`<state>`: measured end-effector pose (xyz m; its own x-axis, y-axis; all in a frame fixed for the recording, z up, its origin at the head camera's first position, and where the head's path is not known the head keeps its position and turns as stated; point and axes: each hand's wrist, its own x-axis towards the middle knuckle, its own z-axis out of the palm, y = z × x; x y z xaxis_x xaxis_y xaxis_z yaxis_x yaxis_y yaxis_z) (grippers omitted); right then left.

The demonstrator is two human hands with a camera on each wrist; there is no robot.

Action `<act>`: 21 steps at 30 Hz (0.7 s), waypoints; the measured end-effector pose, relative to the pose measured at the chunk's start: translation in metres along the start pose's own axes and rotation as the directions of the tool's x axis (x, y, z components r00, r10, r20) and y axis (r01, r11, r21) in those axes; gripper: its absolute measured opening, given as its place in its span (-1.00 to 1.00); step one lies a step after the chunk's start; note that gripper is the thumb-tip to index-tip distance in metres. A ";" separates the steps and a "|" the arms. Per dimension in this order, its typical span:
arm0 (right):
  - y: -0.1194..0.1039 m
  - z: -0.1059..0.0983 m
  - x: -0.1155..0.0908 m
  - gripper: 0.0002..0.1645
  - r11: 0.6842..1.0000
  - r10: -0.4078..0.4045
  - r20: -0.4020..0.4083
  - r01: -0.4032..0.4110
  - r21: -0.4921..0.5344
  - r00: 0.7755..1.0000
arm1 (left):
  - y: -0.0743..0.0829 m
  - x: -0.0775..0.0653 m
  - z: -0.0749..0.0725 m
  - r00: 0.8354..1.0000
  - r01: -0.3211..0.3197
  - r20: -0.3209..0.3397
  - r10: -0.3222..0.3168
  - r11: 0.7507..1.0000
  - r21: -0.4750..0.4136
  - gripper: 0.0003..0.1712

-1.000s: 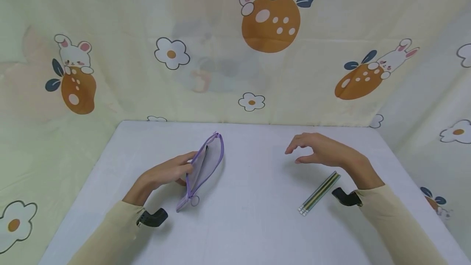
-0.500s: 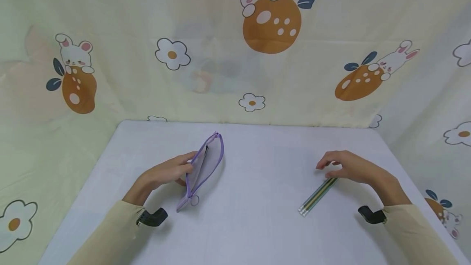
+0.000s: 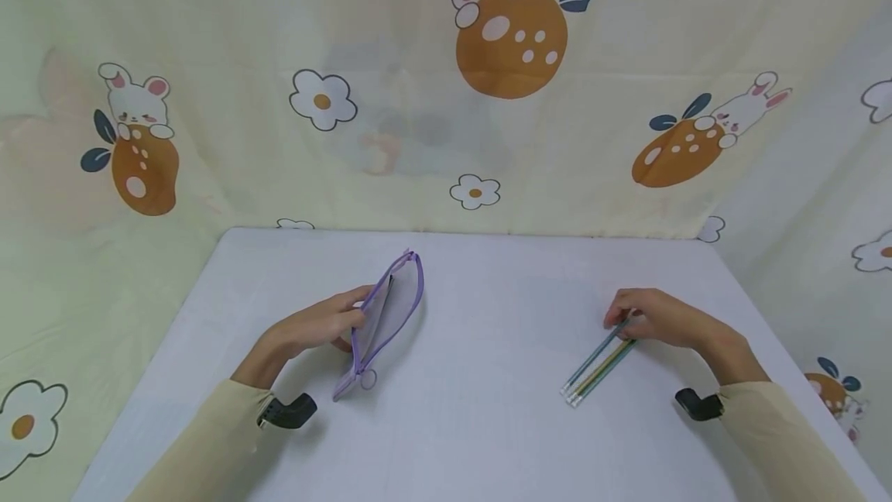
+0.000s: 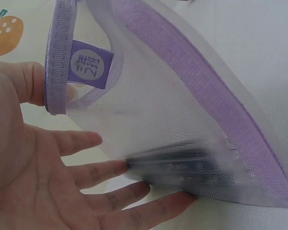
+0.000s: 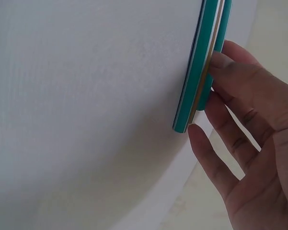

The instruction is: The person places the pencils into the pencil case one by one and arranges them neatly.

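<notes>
A translucent mesh pouch (image 3: 400,324) with purple trim stands with its mouth spread wide at the left of the table. My left hand (image 3: 317,324) holds its near-left side, thumb at the trimmed edge and fingers against the mesh (image 4: 148,124). A dark, blurred object (image 4: 182,165) shows through the pouch's bottom. On the right, my right hand (image 3: 655,318) pinches a blue-green pencil (image 3: 591,356) near its far end, slightly apart from the other pencils (image 3: 602,374). In the right wrist view, the thumb (image 5: 223,60) presses on the teal pencils (image 5: 196,72); their undersides are hidden.
The white table (image 3: 474,424) stretches between the two hands. Behind it hangs a pale curtain (image 3: 390,200) printed with rabbits and flowers. A black wrist camera (image 3: 289,413) sits at the left sleeve, another black camera (image 3: 699,404) at the right sleeve.
My right hand has come down and right onto the far ends of the pencils and now pinches one, which has spread from the others. The left hand and pouch have stayed put.
</notes>
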<state>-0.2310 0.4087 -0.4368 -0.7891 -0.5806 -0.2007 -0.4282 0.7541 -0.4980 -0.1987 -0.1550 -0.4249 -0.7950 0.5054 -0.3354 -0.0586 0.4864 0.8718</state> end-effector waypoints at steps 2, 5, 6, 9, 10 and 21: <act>0.000 0.000 0.004 -0.71 1.000 -0.010 0.015 0.011 -0.012 1.000 | 0.000 0.000 0.000 1.000 -0.002 -0.003 0.002 1.000 -0.002 -0.18; -0.002 0.001 0.009 -0.67 1.000 -0.006 0.044 0.007 -0.013 0.999 | 0.000 0.000 -0.001 1.000 -0.006 -0.005 0.006 1.000 -0.003 -0.18; -0.002 0.002 0.011 -0.66 1.000 0.002 0.054 -0.001 -0.020 0.999 | 0.000 -0.001 -0.001 1.000 -0.006 -0.006 0.006 1.000 -0.005 -0.18; -0.007 0.003 0.014 -0.65 0.999 0.035 0.072 -0.032 -0.043 0.997 | 0.001 -0.001 -0.001 1.000 -0.006 -0.005 0.006 1.000 -0.004 -0.18; -0.008 0.003 0.014 -0.65 0.998 0.048 0.077 -0.044 -0.048 0.996 | 0.001 -0.001 -0.001 1.000 -0.005 -0.005 0.005 1.000 -0.004 -0.18; -0.021 -0.002 0.012 -0.64 0.994 0.044 0.072 -0.037 -0.102 0.996 | 0.001 -0.001 0.000 1.000 -0.008 -0.002 0.008 1.000 -0.004 -0.17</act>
<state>-0.2322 0.3868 -0.4274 -0.7734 -0.5674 -0.2828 -0.4418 0.8023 -0.4014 -0.1980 -0.1558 -0.4237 -0.7970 0.5074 -0.3277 -0.0548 0.4795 0.8758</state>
